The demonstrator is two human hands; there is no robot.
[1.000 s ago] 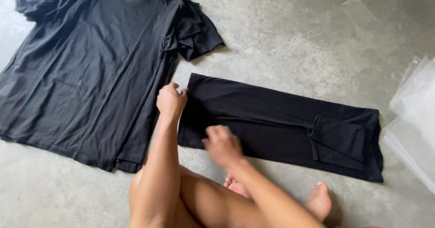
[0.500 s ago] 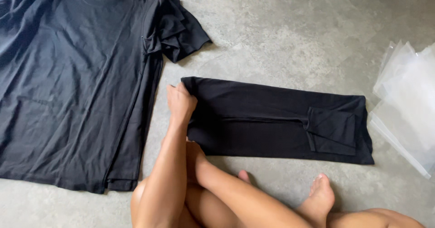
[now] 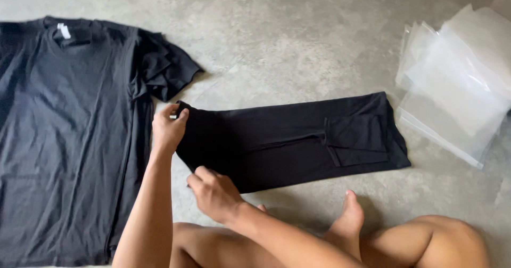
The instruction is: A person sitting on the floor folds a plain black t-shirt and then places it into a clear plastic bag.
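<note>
Two bare hands are seen at the left end of a folded black garment (image 3: 298,140) laid lengthwise on the grey floor (image 3: 287,44). The right hand (image 3: 215,193) is pinched on the near corner, the left hand (image 3: 169,129) on the far one. The lengthwise fold looks done; crosswise folding seems left. Beyond, a black t-shirt (image 3: 69,140) is spread flat, unfolded. Clear bags (image 3: 458,87) are stacked far right; open floor is left behind.

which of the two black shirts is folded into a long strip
The folded black shirt beside the clear bags, gripped at its end by both hands. The other black shirt lies spread flat, untouched.
</note>
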